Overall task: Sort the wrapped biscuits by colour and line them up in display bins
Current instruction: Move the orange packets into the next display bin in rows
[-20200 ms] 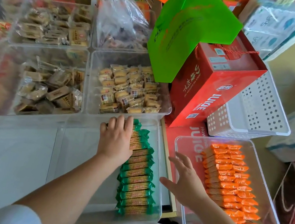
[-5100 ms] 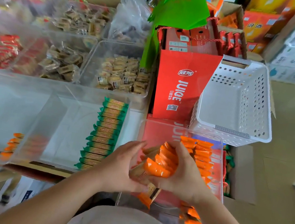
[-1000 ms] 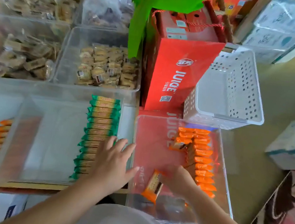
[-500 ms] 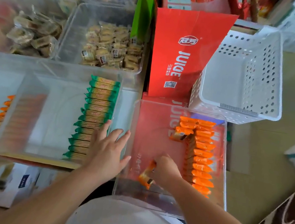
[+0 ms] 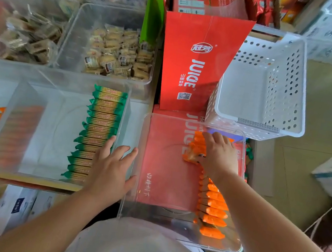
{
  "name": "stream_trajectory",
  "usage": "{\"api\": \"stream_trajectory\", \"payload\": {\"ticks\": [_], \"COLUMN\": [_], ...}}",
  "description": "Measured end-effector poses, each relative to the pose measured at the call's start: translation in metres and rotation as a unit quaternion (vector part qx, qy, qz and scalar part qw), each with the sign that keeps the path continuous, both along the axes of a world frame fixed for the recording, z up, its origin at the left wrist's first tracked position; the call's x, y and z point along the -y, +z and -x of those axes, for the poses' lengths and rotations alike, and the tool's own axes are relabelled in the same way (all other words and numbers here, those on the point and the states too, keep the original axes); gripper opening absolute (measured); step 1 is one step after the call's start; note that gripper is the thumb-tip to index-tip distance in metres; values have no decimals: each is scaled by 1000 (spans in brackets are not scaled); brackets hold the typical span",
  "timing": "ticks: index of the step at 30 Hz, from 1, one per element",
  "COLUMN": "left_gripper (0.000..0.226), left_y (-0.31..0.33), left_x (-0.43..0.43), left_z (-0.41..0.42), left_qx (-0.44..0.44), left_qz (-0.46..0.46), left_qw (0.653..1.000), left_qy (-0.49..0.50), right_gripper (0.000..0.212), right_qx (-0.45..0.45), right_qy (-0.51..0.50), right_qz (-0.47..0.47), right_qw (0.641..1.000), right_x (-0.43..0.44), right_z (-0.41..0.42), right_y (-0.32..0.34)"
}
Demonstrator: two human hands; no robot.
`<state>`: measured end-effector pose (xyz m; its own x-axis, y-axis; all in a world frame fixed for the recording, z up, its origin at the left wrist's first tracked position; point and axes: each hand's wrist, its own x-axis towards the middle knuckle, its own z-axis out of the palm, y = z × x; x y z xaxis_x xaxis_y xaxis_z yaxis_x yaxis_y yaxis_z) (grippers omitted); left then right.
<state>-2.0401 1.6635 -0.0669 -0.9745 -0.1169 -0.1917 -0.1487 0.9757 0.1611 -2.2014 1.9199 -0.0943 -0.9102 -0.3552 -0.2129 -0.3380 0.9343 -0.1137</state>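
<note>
Left hand (image 5: 109, 171) lies open, fingers spread, on the clear bin's (image 5: 131, 185) left rim beside the green biscuit row (image 5: 95, 135), while farther in, right hand (image 5: 219, 154) presses an orange-wrapped biscuit (image 5: 191, 157) against the orange row (image 5: 212, 205), grip closure undeterminable.

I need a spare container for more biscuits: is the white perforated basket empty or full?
Empty: the white perforated basket shows only its bare floor and holed walls, with nothing lying inside.
</note>
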Motion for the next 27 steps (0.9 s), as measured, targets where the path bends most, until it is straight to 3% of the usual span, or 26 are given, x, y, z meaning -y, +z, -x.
{"api": "stream_trajectory", "payload": {"ticks": [5, 10, 14, 18, 22, 27], "left_gripper": [74, 74, 74, 76, 77, 85], "left_y": [1, 1, 0, 2, 11, 32], "left_x": [0, 0, 1, 3, 10, 12], "left_z": [0, 1, 0, 1, -1, 0], "left_qx": [19, 17, 17, 23, 38, 14], "left_qz": [-12, -8, -9, 0, -9, -41], "left_qw": [1000, 1000, 1000, 1000, 999, 999], "left_qy": [6, 5, 1, -5, -5, 2], "right_gripper": [72, 66, 83, 69, 76, 76], "right_qx": [-64, -57, -32, -46, -27, 44], "right_qy": [-8, 34, 51, 73, 72, 28], "right_qz": [-32, -20, -35, -18, -14, 148], "right_qw": [997, 998, 998, 996, 997, 988], "right_x": [0, -3, 3, 5, 7, 11], "right_z": [-2, -8, -11, -10, -11, -27], "right_y": [-14, -17, -19, -25, -18, 23]}}
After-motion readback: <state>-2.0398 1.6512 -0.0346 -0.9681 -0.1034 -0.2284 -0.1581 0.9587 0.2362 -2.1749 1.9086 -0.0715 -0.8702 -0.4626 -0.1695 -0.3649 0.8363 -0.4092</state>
